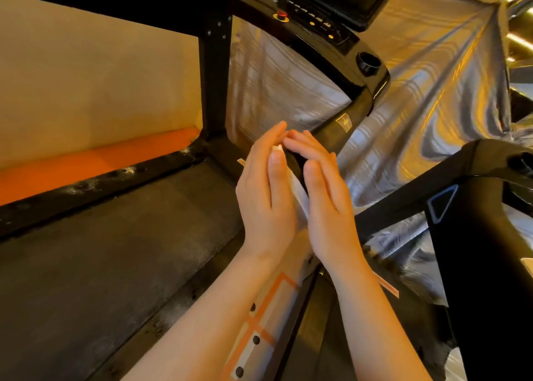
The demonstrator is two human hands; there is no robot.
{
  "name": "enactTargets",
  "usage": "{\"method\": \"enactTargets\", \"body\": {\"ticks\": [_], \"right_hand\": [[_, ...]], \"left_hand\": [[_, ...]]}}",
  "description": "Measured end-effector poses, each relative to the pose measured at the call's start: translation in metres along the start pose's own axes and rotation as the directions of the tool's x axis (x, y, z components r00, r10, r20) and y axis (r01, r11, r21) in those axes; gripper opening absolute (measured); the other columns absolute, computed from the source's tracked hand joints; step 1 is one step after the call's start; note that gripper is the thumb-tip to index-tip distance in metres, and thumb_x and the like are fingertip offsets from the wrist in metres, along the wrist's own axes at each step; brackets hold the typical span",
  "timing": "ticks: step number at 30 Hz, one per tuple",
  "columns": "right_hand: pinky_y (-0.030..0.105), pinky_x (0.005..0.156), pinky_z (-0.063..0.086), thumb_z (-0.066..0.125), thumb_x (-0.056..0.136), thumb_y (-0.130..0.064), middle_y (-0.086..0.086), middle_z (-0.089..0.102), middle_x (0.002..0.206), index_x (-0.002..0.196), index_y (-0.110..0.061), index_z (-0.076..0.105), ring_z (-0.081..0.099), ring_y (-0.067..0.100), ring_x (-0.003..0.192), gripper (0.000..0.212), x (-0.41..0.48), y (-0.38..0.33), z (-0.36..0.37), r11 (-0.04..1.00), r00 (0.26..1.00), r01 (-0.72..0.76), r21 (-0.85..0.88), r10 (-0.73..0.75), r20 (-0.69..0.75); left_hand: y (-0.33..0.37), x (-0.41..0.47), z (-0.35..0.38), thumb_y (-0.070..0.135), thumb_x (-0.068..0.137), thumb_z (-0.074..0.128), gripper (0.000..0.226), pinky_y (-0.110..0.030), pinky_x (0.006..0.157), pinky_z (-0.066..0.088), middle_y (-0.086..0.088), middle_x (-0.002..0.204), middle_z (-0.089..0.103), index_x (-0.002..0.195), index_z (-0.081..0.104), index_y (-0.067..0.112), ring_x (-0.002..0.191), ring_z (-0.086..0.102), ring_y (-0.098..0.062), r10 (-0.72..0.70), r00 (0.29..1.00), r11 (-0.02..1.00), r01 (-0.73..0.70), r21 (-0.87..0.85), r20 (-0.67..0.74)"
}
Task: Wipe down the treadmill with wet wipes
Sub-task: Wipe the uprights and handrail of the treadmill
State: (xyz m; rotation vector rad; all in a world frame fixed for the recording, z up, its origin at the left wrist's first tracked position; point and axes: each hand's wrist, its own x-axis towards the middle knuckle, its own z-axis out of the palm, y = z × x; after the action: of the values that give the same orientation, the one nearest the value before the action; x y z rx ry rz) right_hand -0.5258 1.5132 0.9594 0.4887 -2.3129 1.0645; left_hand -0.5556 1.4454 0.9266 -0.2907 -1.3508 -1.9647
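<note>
A black treadmill fills the view, with its console (314,20) at the top and its grey belt (109,236) at lower left. The right handrail (340,124) slopes down from the console to my hands. My left hand (266,190) and my right hand (323,190) face each other palm to palm, fingers nearly straight, around the end of that handrail. A white wet wipe (298,191) is pressed between the two palms; only a narrow strip of it shows.
A second black machine (476,236) stands close on the right. Silver-grey draped fabric (418,92) hangs behind both machines. An orange floor strip (86,164) and a beige wall (86,77) lie left of the treadmill's left upright (215,77). The console has a cup holder (367,63).
</note>
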Motion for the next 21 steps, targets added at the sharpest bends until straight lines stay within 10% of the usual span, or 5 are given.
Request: {"method": "enactTargets", "body": {"ticks": [6,9,12,17,21], "right_hand": [[0.062,0.107,0.029,0.027,0.1,-0.02,-0.003,0.066,0.116,0.105,-0.02,0.065,0.052,0.018,0.125,0.039,0.019,0.02,0.023,0.987,0.958,0.159,-0.008,-0.156,-0.24],[0.061,0.107,0.029,0.026,0.099,-0.019,0.001,0.067,0.115,0.106,-0.02,0.064,0.053,0.021,0.124,0.039,0.019,0.021,0.027,0.984,0.953,0.176,0.02,-0.166,-0.253],[0.06,0.107,0.03,0.027,0.099,-0.02,-0.004,0.065,0.117,0.109,-0.021,0.064,0.052,0.017,0.125,0.038,0.018,0.023,0.024,0.982,0.956,0.184,0.034,-0.171,-0.24],[0.058,0.108,0.03,0.027,0.099,-0.022,-0.005,0.063,0.12,0.112,-0.02,0.063,0.05,0.016,0.127,0.038,0.019,0.024,0.019,0.981,0.964,0.193,0.028,-0.184,-0.19],[0.059,0.107,0.031,0.028,0.099,-0.018,-0.002,0.063,0.12,0.113,-0.018,0.063,0.049,0.019,0.128,0.037,0.019,0.028,0.019,0.98,0.962,0.197,0.033,-0.187,-0.198]], "left_hand": [[-0.039,-0.042,0.003,0.038,0.106,0.02,0.043,-0.018,0.063,0.048,0.008,0.084,0.064,0.106,0.056,0.014,0.075,0.064,-0.007,-0.165,0.981,0.986,0.163,-0.028,-0.098],[-0.051,-0.051,0.002,0.013,0.107,0.021,0.036,-0.014,0.061,0.044,0.01,0.071,0.059,0.094,0.054,0.022,0.066,0.059,-0.004,-0.237,0.961,0.971,0.237,-0.015,-0.146],[-0.035,-0.041,0.007,0.024,0.105,0.018,0.042,-0.033,0.065,0.05,-0.002,0.082,0.063,0.101,0.057,0.01,0.074,0.061,-0.017,-0.186,0.967,0.981,0.173,-0.086,-0.174],[-0.044,-0.038,0.011,0.029,0.101,0.017,0.042,-0.027,0.057,0.045,0.008,0.075,0.059,0.094,0.055,0.011,0.065,0.058,-0.012,-0.117,0.98,0.99,0.101,-0.102,-0.162],[-0.06,-0.057,0.008,0.04,0.102,0.018,0.05,-0.024,0.053,0.041,0.011,0.061,0.057,0.077,0.054,0.015,0.057,0.054,-0.01,-0.383,0.91,0.914,0.349,-0.206,-0.159]]}}
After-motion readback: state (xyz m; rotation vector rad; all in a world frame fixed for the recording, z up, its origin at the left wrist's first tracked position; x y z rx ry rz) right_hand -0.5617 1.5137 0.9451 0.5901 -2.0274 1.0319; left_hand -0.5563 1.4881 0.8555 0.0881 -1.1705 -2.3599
